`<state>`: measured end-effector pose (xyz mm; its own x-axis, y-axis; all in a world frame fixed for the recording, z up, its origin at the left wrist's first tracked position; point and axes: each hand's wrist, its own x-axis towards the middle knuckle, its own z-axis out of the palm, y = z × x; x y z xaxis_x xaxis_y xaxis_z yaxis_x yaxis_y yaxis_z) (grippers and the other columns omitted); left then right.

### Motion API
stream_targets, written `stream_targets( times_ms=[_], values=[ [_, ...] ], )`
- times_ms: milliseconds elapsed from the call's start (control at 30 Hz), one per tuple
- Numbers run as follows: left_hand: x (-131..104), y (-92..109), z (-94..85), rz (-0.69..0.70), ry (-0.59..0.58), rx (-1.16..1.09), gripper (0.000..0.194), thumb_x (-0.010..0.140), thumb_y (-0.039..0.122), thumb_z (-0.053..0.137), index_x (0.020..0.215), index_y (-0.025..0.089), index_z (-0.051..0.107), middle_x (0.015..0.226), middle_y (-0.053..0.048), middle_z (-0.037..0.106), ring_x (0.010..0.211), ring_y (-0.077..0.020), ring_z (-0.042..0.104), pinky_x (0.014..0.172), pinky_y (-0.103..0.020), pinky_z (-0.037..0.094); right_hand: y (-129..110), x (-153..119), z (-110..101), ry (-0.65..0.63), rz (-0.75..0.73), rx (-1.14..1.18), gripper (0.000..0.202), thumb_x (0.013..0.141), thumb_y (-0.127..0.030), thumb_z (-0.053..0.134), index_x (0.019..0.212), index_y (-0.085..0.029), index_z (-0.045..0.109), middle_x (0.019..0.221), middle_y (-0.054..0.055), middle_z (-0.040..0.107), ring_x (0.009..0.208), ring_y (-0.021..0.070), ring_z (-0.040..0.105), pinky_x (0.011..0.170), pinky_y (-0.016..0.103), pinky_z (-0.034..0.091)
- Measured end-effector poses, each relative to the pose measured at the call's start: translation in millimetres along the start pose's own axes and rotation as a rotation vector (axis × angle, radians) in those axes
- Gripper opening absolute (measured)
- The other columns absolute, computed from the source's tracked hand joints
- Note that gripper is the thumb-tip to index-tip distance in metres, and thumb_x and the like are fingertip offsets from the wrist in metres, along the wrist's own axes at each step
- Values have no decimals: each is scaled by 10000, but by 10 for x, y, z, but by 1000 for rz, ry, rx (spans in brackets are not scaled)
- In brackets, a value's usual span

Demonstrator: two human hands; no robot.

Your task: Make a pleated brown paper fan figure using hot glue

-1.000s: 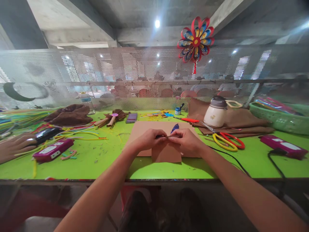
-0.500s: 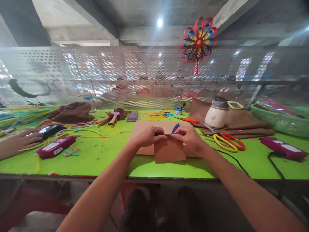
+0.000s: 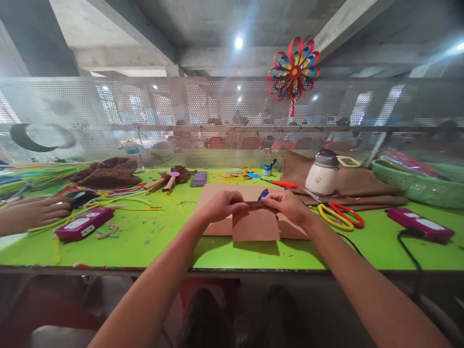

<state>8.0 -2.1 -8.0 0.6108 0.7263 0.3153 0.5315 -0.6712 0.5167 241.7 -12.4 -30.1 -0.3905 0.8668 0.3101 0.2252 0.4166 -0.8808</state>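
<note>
A small brown paper piece (image 3: 255, 226) hangs between my two hands, its far edge folded into a narrow strip. My left hand (image 3: 226, 205) pinches the left end of that fold. At the right end, my right hand (image 3: 286, 203) has its thumb and fingers closed on the same fold. Just behind the fold, by my right fingertips, is a dark blue object (image 3: 263, 194), partly hidden. Larger brown sheets (image 3: 213, 193) lie beneath my hands on the green table (image 3: 163, 246).
Red and yellow scissors (image 3: 339, 216), a white jar (image 3: 322, 174) and brown cloth (image 3: 369, 183) are at right. A purple power strip (image 3: 85, 224) and another person's hand (image 3: 39, 212) are at left. A green basket (image 3: 416, 183) stands far right.
The folded edge now shows as a flatter strip between my hands. My right hand has shifted slightly right. The other person's hand at left has moved a little, and the view has tilted slightly upward.
</note>
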Motion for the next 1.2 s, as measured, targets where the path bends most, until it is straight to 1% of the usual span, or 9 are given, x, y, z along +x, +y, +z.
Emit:
stream_targets(
  times_ms=[100,233,400,700,800,933,1000,1100,1200],
  values=[
    [-1,-19,-41,-7,-58,-51,281,837,407,480,823,163,620,708,-11,645,627,-106,541,574,-215,392,-19,-4,-33,13,2,16,365,748,-490,587,612,-152,603,505,-37,412,478,84,358,438,236,278],
    [-6,-12,-97,-39,-133,-108,299,838,412,476,864,150,620,685,-15,622,611,-105,550,576,-220,416,-9,3,-44,-9,39,84,353,738,-482,603,676,-136,631,520,-40,425,483,81,370,448,234,287],
    [-19,-38,-132,-42,-135,-185,305,834,413,480,794,141,613,615,0,568,562,-89,496,540,-215,395,-23,16,-23,-69,60,177,403,698,-518,625,773,-123,656,581,-14,519,525,95,441,501,244,357],
    [-19,-129,-111,-105,-140,-385,272,813,410,535,795,143,587,537,24,531,488,-76,473,496,-210,372,-73,-15,-17,41,-80,-10,340,780,-477,562,726,-150,638,609,-8,486,533,97,436,499,231,358],
    [-33,-125,-128,-115,-131,-464,273,802,411,560,757,142,575,522,35,500,472,-65,444,482,-198,340,-52,-11,-32,16,-43,158,336,764,-481,587,733,-148,626,646,2,516,543,99,463,524,240,392],
    [-52,-120,-92,-177,-93,-773,265,761,380,626,702,136,541,532,58,416,458,-41,379,451,-181,281,-79,-13,-11,44,-41,428,347,791,-496,548,847,-162,625,667,20,578,553,115,512,541,253,429],
    [-59,-102,-27,-216,-135,-926,255,729,362,664,720,132,554,578,45,441,487,-44,401,455,-183,284,-126,-40,24,-25,-61,434,316,761,-413,622,976,-182,626,782,37,632,648,131,564,604,258,457],
    [-76,-48,96,-248,-255,-1055,247,688,335,705,749,121,597,666,0,527,568,-73,478,521,-205,352,-191,-104,75,-198,-49,375,472,682,-275,718,1134,-225,590,934,40,659,815,159,602,747,288,477],
    [-98,23,198,-310,-345,-1166,251,645,291,739,799,124,631,756,-37,591,680,-118,546,639,-245,418,-221,-155,92,-320,-69,340,395,683,-249,718,1068,-198,644,918,48,672,830,165,616,784,305,479]
  ],
)
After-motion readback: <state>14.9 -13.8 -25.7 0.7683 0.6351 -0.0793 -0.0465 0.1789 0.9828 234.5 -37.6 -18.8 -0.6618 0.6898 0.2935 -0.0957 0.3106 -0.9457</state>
